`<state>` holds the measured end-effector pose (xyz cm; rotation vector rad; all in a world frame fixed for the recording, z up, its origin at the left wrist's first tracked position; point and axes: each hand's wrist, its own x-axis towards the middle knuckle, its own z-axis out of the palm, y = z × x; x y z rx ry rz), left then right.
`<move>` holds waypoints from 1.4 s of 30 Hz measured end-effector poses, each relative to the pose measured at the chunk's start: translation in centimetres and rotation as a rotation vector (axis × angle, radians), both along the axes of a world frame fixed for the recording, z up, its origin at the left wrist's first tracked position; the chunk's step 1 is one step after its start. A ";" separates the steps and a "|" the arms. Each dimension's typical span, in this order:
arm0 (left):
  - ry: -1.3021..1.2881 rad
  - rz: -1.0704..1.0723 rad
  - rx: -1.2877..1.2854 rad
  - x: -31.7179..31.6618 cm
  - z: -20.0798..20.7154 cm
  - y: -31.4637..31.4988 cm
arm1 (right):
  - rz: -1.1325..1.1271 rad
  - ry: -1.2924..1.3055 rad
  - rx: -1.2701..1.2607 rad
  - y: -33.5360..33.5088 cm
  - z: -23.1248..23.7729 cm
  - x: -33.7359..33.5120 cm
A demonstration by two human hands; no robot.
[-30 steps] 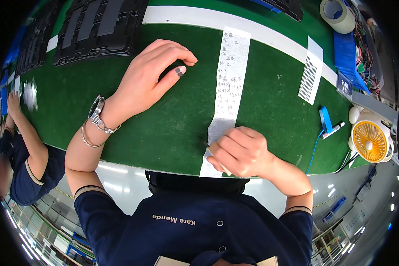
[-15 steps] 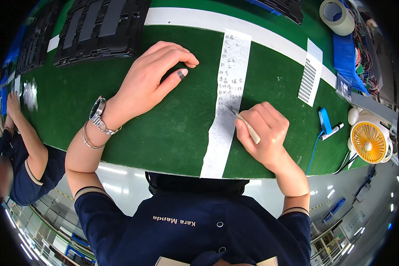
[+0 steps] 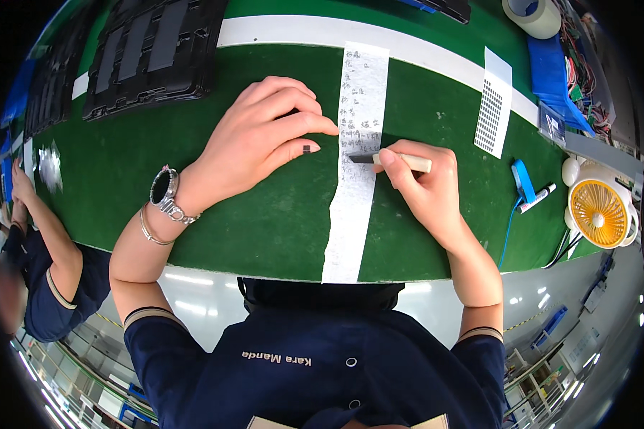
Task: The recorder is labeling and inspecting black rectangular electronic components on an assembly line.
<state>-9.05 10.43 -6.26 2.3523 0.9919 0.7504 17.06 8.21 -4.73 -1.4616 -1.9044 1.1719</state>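
The paper strip (image 3: 351, 218) could skid over the near edge of the desk (image 3: 265, 229) if the tool (image 3: 416, 164) clamped in the right hand (image 3: 433, 184) drags it, the left hand's (image 3: 254, 136) grip being apart.

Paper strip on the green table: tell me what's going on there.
A person's right hand holds a pale-handled tool, its dark end over the marked part of the paper strip. The left hand holds nothing, its fingertips by the strip's left edge; contact is unclear. The strip lies lengthwise toward the person on the green table.
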 end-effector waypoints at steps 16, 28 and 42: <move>0.074 -0.086 -0.011 2.0 -0.2 -0.2 | 0.052 -0.089 -0.044 0.6 0.5 -0.5; 0.074 -0.075 -0.024 2.0 -0.2 -0.2 | 0.041 -0.081 -0.032 0.5 0.1 -0.4; 0.077 -0.079 -0.006 2.1 -0.2 -0.2 | 0.066 -0.101 -0.022 0.4 0.2 -0.3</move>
